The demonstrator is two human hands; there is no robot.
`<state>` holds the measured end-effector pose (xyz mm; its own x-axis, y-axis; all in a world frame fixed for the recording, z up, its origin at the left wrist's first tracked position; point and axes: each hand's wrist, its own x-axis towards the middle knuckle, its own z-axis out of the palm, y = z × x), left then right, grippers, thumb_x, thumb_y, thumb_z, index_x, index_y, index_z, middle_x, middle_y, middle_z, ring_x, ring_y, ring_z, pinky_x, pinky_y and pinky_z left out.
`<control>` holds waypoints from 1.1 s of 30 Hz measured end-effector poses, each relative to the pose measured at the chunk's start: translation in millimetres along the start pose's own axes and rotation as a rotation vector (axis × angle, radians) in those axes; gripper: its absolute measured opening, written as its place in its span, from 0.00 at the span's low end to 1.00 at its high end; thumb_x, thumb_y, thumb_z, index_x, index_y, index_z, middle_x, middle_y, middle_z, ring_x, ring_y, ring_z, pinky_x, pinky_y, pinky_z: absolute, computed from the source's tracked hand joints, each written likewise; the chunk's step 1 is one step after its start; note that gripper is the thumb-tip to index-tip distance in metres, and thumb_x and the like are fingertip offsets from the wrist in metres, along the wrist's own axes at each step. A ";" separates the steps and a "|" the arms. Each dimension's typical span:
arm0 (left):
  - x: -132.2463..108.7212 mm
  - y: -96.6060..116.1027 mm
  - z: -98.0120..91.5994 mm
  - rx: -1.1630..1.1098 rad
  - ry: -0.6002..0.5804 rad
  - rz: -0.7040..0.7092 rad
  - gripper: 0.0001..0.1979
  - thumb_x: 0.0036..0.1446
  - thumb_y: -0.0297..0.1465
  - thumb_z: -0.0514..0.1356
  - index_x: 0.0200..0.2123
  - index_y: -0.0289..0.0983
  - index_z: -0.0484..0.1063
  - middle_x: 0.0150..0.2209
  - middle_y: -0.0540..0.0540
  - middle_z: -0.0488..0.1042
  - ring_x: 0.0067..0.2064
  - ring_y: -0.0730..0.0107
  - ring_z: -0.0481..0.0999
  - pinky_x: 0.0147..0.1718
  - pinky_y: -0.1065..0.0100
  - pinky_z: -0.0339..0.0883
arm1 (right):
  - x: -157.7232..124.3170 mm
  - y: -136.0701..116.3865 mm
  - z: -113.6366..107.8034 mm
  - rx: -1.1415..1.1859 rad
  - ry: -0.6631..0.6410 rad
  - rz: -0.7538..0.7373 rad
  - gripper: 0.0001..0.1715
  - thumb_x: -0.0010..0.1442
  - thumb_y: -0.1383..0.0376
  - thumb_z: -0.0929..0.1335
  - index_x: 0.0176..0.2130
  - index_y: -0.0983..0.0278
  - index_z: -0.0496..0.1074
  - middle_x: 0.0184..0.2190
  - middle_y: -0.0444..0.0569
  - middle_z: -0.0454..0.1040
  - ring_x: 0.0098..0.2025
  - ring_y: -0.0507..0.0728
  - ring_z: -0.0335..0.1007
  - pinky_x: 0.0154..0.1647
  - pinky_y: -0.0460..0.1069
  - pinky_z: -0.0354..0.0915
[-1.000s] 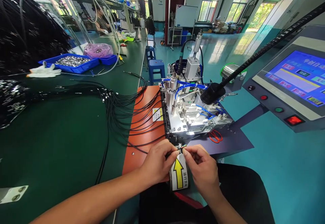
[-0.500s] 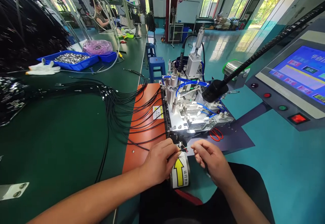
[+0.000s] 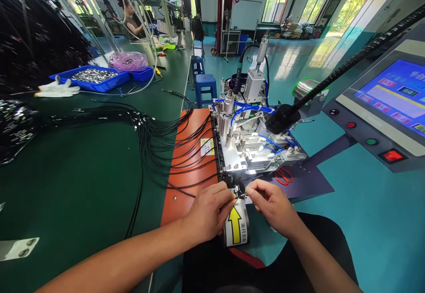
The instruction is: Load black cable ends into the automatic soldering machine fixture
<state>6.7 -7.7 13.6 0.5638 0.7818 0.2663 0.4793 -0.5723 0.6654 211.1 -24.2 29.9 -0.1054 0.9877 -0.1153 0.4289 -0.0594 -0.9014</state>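
Observation:
My left hand (image 3: 212, 206) is closed in a pinch on a thin black cable (image 3: 239, 195), whose stripped end points right. My right hand (image 3: 274, 204) has thumb and forefinger pressed together at the fine wires of that end. Both hands hover over a motor (image 3: 236, 229) bearing a yellow arrow label, at the near corner of a silver machine (image 3: 254, 140). Black cables (image 3: 156, 147) fan across an orange plate (image 3: 177, 211), their ends held along the machine's left edge.
A control panel (image 3: 392, 107) with a lit screen stands at right, and a black flexible lamp arm (image 3: 318, 91) crosses above the machine. Red-handled scissors (image 3: 283, 176) lie on its base. On the green table (image 3: 83, 186) are a blue tray (image 3: 121, 84) of metal parts and gloves (image 3: 56, 89). A co-worker (image 3: 133, 25) sits far back.
My right hand has shifted slightly left, bringing its fingertips to the wire end. My left hand has kept its hold on the cable with hardly any movement.

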 end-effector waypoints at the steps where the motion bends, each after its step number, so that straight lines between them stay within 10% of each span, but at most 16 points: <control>1: 0.1 -0.1 -0.1 0.007 -0.001 0.002 0.12 0.65 0.28 0.53 0.28 0.36 0.66 0.29 0.50 0.63 0.31 0.72 0.63 0.30 0.71 0.56 | 0.4 -0.2 0.2 -0.014 0.004 0.005 0.16 0.65 0.57 0.64 0.29 0.62 0.70 0.21 0.39 0.63 0.24 0.51 0.58 0.25 0.45 0.55; 13: 2.2 -7.9 0.7 0.012 0.055 -0.007 0.10 0.66 0.29 0.54 0.47 0.40 0.73 0.37 0.46 0.70 0.39 0.70 0.69 0.38 0.70 0.65 | 9.1 12.7 15.5 -0.048 0.131 -0.045 0.18 0.66 0.57 0.63 0.27 0.62 0.66 0.25 0.42 0.65 0.28 0.53 0.61 0.29 0.46 0.58; 33: 2.8 -11.3 1.6 0.078 0.100 0.004 0.14 0.60 0.22 0.54 0.45 0.40 0.75 0.38 0.45 0.71 0.39 0.66 0.69 0.37 0.67 0.67 | 16.4 28.6 33.0 -0.059 0.203 -0.072 0.16 0.67 0.58 0.62 0.30 0.61 0.68 0.27 0.43 0.69 0.29 0.54 0.66 0.31 0.47 0.61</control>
<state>4.0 0.6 5.7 0.4977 0.7981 0.3395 0.5303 -0.5898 0.6091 192.1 -14.5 -11.6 0.0427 0.9983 0.0399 0.4788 0.0146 -0.8778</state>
